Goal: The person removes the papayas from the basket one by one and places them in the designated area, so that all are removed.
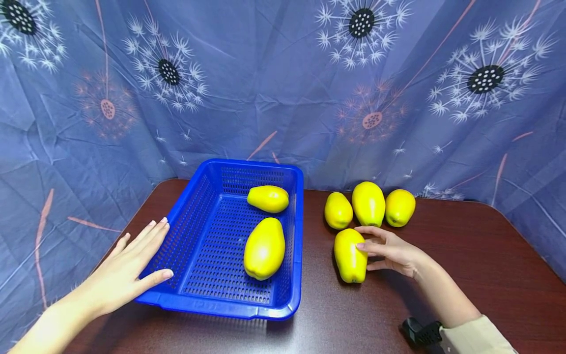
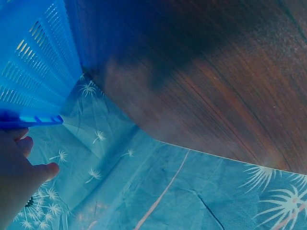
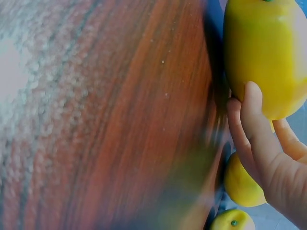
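Observation:
My left hand (image 1: 128, 265) lies with fingers straight and spread over the left rim of a blue plastic basket (image 1: 230, 309). In the left wrist view, part of that hand (image 2: 24, 167) shows beside the basket's edge (image 2: 33, 120). My right hand (image 1: 391, 253) has its fingers around the right side of a yellow papaya (image 1: 351, 255) that rests on the table. In the right wrist view, fingertips (image 3: 253, 93) overlap this papaya (image 3: 268, 52). Inside the basket lie a smaller papaya (image 1: 268, 198) at the back and a larger papaya (image 1: 265, 249) in front.
Behind my right hand, three more papayas stand in a row: left (image 1: 338, 211), middle (image 1: 369, 204) and right (image 1: 400, 207). A dark wooden table (image 1: 477, 255) carries everything. Blue dandelion-print cloth (image 1: 274, 98) hangs behind and at the sides. A black device (image 1: 420, 332) sits by my right wrist.

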